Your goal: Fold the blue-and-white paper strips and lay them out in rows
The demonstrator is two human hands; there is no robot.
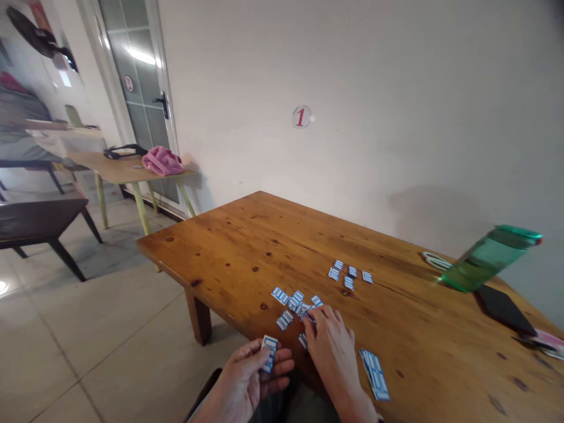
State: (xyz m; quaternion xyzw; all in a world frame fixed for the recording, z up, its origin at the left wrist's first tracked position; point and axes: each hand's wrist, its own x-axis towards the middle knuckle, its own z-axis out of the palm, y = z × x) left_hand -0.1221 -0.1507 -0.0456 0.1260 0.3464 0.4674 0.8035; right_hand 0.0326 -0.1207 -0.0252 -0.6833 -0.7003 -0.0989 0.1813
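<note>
My left hand (255, 376) is closed on a small blue-and-white card (269, 352), pinned by the thumb against the fingers just off the table's near edge; whether more cards lie beneath it, I cannot tell. On the table, my right hand (330, 346) reaches into a loose pile of similar cards (294, 302), its thumb and fingers pinched over one card (310, 317) that is partly hidden. Farther back lies a scattered group of these cards (349, 282). Right of my right wrist is an overlapping stack of longer blue-and-white strips (374, 375).
The wooden table (229, 252) stands against a white wall. At its right are a tilted green bottle (489, 258), a white cable (435, 261) and a dark flat phone-like object (506, 308). Leftward stand a dark bench (39, 220) and a smaller table with a pink cloth (162, 161).
</note>
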